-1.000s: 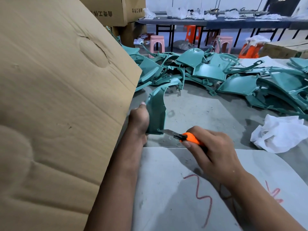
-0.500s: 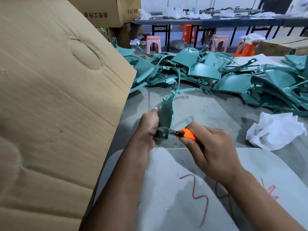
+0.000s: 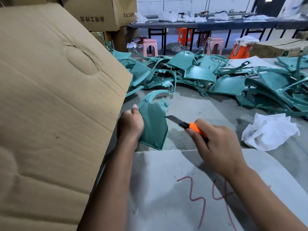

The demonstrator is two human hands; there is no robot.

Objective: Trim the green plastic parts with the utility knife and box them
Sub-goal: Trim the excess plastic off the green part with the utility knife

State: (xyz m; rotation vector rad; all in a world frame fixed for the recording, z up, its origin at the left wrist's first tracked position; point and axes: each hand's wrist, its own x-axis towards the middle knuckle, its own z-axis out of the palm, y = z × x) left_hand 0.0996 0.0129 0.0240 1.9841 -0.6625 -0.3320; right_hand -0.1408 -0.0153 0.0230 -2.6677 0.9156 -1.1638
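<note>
My left hand [image 3: 130, 124] grips a curved green plastic part [image 3: 154, 124] by its left edge and holds it upright, broad face toward me. My right hand [image 3: 216, 145] is wrapped round the orange handle of a utility knife [image 3: 186, 125]. The blade is out and its tip touches the right edge of the part. A heap of more green parts [image 3: 216, 77] lies across the grey floor behind. A big cardboard flap [image 3: 55, 105] of a box fills the left side and hides what is inside.
A crumpled white plastic bag [image 3: 270, 130] lies on the floor to the right. Under my forearms is a grey board [image 3: 175, 197] with red marks. Stacked cartons [image 3: 100, 12], pink and orange stools [image 3: 150, 47] and a long dark table [image 3: 216, 25] stand at the back.
My left hand has turned the part from edge-on to face-on and lifted it. The knife has gone from the part's lower end to higher on its right edge.
</note>
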